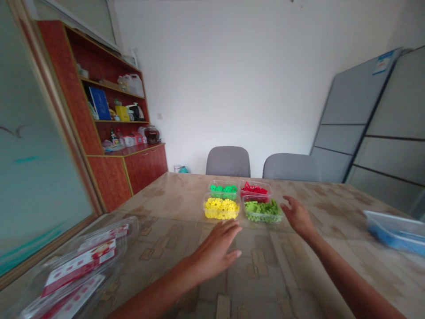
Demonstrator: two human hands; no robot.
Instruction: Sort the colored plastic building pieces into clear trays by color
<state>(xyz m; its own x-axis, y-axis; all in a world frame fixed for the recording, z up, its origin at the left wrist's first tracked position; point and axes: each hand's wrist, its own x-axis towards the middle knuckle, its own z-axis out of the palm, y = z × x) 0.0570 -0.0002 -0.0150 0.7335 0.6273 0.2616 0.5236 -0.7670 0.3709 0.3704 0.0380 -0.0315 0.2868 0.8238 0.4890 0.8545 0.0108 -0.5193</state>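
Note:
Several clear plastic tubs of small coloured pieces stand together on the table (172, 208). The yellow tub (221, 208) is front left, the light green tub (263, 211) front right, the dark green tub (223, 189) back left and the red tub (255, 190) back right. My left hand (217, 250) hovers just in front of the yellow tub, fingers stretched out, holding nothing. My right hand (298, 216) is beside the right edge of the light green tub, fingers apart and empty.
Clear packs with red and white labels (83, 261) lie at the near left corner. A blue tray (395, 230) sits at the right edge. Two grey chairs (228, 161) stand behind the table, a red wooden cabinet (109, 133) at left, grey panels (381, 124) lean at right.

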